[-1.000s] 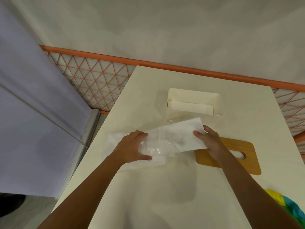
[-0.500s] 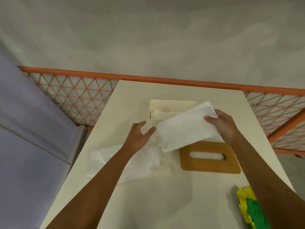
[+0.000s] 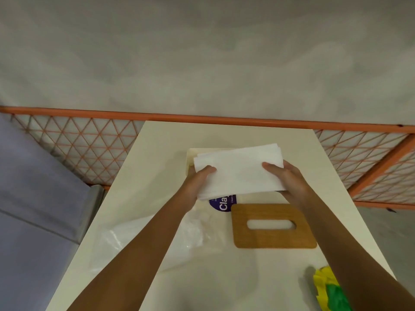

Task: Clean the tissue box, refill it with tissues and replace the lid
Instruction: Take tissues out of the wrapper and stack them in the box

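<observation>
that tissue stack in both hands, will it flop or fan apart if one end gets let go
Probably floppy: the tissue stack is thin paper, and the left hand and right hand each grip one end. Sheets would likely slide apart, since the far edges sit fanned and uneven. It is probably light, being only loose paper.

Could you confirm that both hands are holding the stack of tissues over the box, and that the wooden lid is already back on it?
Not quite: the head view shows the wooden lid lying flat on the table, not on the tissue box. The left hand and right hand do hold the stack of tissues over it.
</observation>
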Action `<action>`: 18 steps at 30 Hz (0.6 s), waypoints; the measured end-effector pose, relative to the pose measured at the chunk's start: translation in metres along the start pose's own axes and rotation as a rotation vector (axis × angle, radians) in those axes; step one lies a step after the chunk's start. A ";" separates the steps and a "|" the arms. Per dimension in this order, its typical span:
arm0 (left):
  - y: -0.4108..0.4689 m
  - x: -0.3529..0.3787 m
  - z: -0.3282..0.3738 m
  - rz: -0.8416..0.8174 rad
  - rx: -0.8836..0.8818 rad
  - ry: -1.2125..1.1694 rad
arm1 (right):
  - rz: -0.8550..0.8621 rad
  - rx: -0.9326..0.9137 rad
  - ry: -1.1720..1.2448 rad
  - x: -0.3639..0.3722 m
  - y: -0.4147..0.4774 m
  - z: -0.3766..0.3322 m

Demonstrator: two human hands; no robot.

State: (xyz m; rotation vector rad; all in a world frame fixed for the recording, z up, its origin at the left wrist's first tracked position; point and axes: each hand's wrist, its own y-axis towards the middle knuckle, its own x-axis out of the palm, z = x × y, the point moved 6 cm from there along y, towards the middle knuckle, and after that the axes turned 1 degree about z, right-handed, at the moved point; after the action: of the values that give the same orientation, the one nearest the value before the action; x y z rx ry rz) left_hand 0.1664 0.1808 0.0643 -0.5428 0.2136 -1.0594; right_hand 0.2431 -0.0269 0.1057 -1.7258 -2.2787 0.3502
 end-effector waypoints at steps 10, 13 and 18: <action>0.032 -0.012 0.052 0.102 0.268 0.341 | 0.006 -0.039 -0.195 0.018 0.046 -0.008; 0.046 -0.014 0.066 0.146 0.315 0.419 | 0.072 -0.073 -0.261 0.023 0.066 -0.014; 0.067 -0.017 0.069 0.194 0.304 0.602 | 0.092 -0.022 -0.486 0.030 0.094 0.000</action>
State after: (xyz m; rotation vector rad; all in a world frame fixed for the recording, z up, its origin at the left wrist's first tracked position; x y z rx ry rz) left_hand 0.2390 0.2424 0.0865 0.0830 0.6090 -1.0179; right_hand 0.3200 0.0265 0.0750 -1.9277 -2.5272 0.8489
